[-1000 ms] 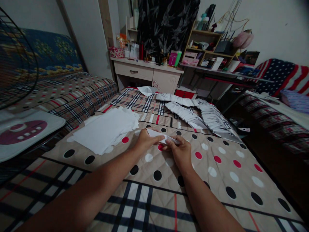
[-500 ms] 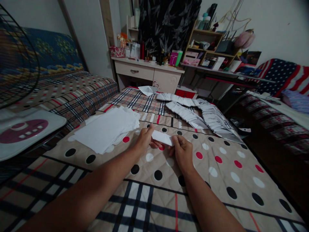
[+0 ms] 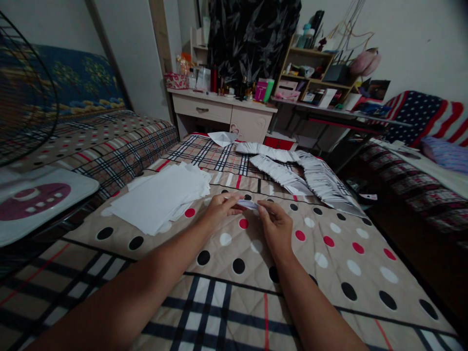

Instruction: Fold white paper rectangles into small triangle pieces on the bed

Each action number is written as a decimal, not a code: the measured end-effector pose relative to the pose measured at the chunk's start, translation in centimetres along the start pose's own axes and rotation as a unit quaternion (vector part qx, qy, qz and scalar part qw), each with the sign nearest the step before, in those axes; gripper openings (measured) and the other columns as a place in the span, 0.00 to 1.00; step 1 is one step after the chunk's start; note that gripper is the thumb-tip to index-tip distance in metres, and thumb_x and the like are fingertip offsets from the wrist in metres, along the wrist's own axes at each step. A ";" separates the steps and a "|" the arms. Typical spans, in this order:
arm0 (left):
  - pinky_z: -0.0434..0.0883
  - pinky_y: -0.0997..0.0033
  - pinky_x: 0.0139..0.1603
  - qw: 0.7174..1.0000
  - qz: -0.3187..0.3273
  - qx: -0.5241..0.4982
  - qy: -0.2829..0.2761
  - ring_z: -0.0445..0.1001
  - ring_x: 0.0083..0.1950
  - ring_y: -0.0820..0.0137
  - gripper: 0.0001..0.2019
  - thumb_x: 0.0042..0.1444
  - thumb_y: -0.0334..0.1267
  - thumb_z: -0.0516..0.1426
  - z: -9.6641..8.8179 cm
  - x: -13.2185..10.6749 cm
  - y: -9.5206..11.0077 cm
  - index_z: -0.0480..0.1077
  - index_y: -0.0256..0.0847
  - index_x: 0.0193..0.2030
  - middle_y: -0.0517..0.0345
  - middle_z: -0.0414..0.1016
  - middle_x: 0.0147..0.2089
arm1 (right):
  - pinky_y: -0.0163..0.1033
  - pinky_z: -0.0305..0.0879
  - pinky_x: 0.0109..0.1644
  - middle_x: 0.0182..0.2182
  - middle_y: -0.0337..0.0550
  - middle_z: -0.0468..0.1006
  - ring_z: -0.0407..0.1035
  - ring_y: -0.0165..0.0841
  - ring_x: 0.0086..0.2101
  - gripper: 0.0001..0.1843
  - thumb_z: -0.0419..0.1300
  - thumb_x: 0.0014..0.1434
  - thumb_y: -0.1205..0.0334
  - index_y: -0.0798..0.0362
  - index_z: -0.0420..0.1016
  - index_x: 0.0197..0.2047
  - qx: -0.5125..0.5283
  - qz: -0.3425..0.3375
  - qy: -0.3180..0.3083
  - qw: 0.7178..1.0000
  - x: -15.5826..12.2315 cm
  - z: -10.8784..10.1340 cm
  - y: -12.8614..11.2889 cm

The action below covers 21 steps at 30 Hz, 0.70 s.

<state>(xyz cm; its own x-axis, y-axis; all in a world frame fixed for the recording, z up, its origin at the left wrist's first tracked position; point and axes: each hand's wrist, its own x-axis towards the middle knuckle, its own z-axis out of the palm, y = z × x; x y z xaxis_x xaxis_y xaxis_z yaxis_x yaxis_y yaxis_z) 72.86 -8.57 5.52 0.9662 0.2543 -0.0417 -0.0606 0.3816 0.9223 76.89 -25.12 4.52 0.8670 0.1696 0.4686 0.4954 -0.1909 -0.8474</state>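
Observation:
Both my hands meet over the spotted quilt point(image 3: 329, 263) on the bed. My left hand point(image 3: 219, 210) pinches the left end of a small folded white paper point(image 3: 248, 204). At the paper's right end my right hand point(image 3: 277, 226) has its fingers closed on it. The paper is folded narrow and lies nearly edge-on to me. A loose stack of white sheets point(image 3: 161, 195) lies just left of my left hand. Beyond my hands, rows of folded white paper pieces point(image 3: 303, 173) stretch across the bed.
A fan's cage point(image 3: 22, 92) and white base point(image 3: 36, 202) stand at the left. A second bed point(image 3: 109, 141) lies behind it. A cluttered dresser point(image 3: 223, 109), shelves point(image 3: 314, 73) and a desk point(image 3: 336, 114) line the far wall. The bed's right edge drops to a dark floor point(image 3: 420, 243).
The paper showed as a flat white strip held between both hands half a second ago. It now looks folded narrower, and my hands have closed in on it.

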 end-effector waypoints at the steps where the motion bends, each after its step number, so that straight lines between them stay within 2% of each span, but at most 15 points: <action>1: 0.77 0.69 0.41 1.000 0.003 0.016 0.001 0.79 0.41 0.66 0.18 0.49 0.43 0.65 0.1 0.0 0.0 0.76 0.31 0.42 0.43 0.79 0.46 | 0.44 0.67 0.49 0.40 0.46 0.81 0.73 0.39 0.43 0.10 0.60 0.59 0.59 0.51 0.80 0.40 -0.010 -0.005 -0.001 1.000 0.0 0.0 0.1; 4: 0.77 0.68 0.41 0.996 0.020 0.092 0.001 0.79 0.37 0.68 0.15 0.49 0.39 0.66 0.3 -0.1 -0.2 0.77 0.33 0.42 0.47 0.80 0.44 | 0.48 0.63 0.53 0.41 0.45 0.80 0.71 0.40 0.45 0.08 0.62 0.55 0.64 0.50 0.80 0.39 -0.090 -0.079 0.006 0.993 0.1 -0.2 0.1; 6: 0.78 0.69 0.39 0.989 0.034 0.142 0.000 0.79 0.34 0.69 0.12 0.50 0.36 0.65 0.5 -0.1 -0.4 0.78 0.35 0.42 0.49 0.81 0.42 | 0.50 0.62 0.52 0.42 0.45 0.78 0.68 0.41 0.45 0.08 0.62 0.54 0.66 0.49 0.80 0.39 -0.170 -0.136 0.025 0.976 0.1 -0.4 -0.1; 8: 0.78 0.69 0.38 0.987 0.040 0.156 0.010 0.79 0.34 0.69 0.11 0.51 0.35 0.63 0.6 -0.1 -0.6 0.78 0.35 0.42 0.49 0.81 0.42 | 0.48 0.61 0.49 0.41 0.45 0.76 0.67 0.41 0.44 0.09 0.62 0.54 0.67 0.49 0.79 0.39 -0.236 -0.162 0.042 0.957 0.1 -0.5 -0.4; 13: 0.79 0.67 0.40 0.989 0.040 0.142 0.027 0.80 0.35 0.67 0.11 0.51 0.36 0.64 0.6 0.1 -0.9 0.78 0.35 0.42 0.48 0.82 0.43 | 0.42 0.59 0.42 0.34 0.42 0.74 0.67 0.37 0.38 0.04 0.59 0.59 0.67 0.50 0.76 0.36 -0.282 -0.172 0.021 0.944 -0.1 -0.4 -0.7; 21: 0.77 0.67 0.39 0.967 0.087 0.240 -0.001 0.80 0.36 0.64 0.14 0.52 0.39 0.62 0.3 -0.1 -1.4 0.78 0.37 0.46 0.48 0.81 0.43 | 0.39 0.57 0.37 0.33 0.40 0.77 0.69 0.34 0.32 0.04 0.61 0.59 0.65 0.51 0.78 0.36 -0.311 -0.127 -0.008 0.942 0.0 -0.4 -0.6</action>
<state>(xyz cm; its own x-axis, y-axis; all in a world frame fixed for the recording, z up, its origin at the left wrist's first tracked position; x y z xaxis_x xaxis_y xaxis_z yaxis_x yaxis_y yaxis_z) 72.94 -9.35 4.31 0.9526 0.2750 0.1300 -0.0992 -0.1232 0.9874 76.56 -25.35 5.13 0.7184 0.2990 0.6281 0.6264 -0.6708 -0.3972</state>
